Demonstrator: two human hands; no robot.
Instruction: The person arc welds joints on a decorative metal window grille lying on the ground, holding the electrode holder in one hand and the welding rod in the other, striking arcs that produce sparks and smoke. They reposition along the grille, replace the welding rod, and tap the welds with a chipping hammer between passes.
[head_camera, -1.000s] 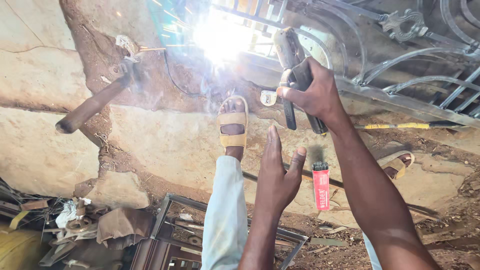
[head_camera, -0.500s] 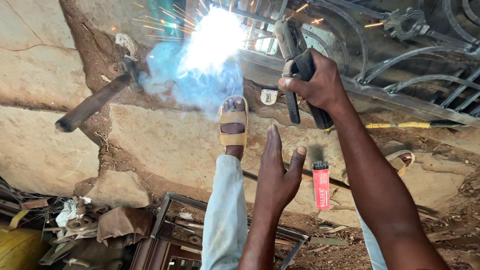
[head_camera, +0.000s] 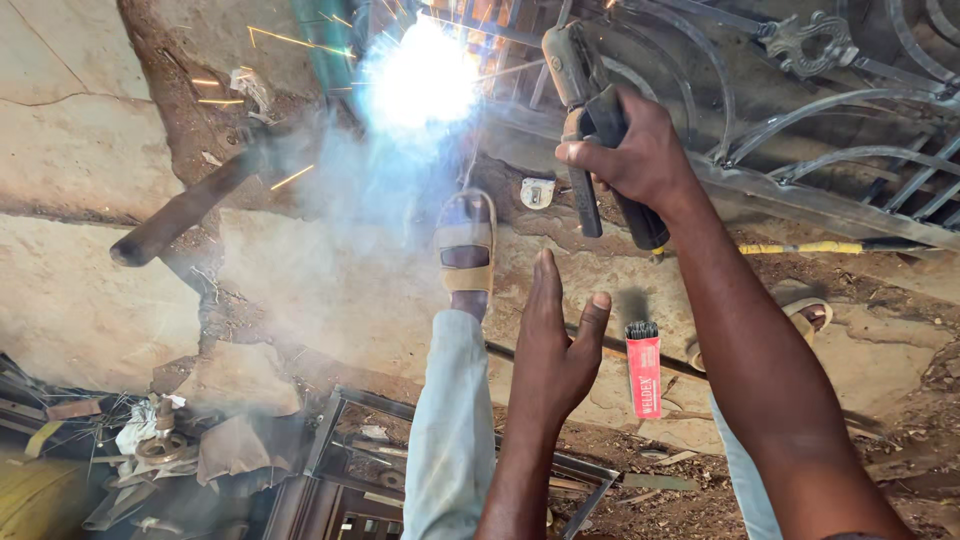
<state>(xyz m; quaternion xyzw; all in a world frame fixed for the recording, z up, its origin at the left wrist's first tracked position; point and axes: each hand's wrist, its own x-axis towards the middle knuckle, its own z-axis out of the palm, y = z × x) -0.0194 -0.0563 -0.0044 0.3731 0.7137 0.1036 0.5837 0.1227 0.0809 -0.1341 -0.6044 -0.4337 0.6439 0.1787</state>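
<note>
My right hand (head_camera: 640, 160) grips a dark welding electrode holder (head_camera: 590, 110), its head pointing up toward a bright blue-white arc (head_camera: 420, 80) with sparks and smoke on a black ornate metal gate (head_camera: 800, 130). My left hand (head_camera: 555, 345) is raised flat and open in front of me, fingers together, holding nothing. Below the arc my left foot in a tan sandal (head_camera: 467, 250) rests on the ground, the leg in pale blue trousers (head_camera: 450, 430).
A red packet of welding rods (head_camera: 643, 370) lies on the concrete by my right leg. A dark metal pipe (head_camera: 180, 215) lies at left. A yellow cable (head_camera: 800, 247) runs right. Scrap metal and a steel frame (head_camera: 340, 460) sit at the lower left.
The arc has stayed lit and the smoke has spread down and left. My right hand has shifted slightly with the holder. My left hand has held its raised pose.
</note>
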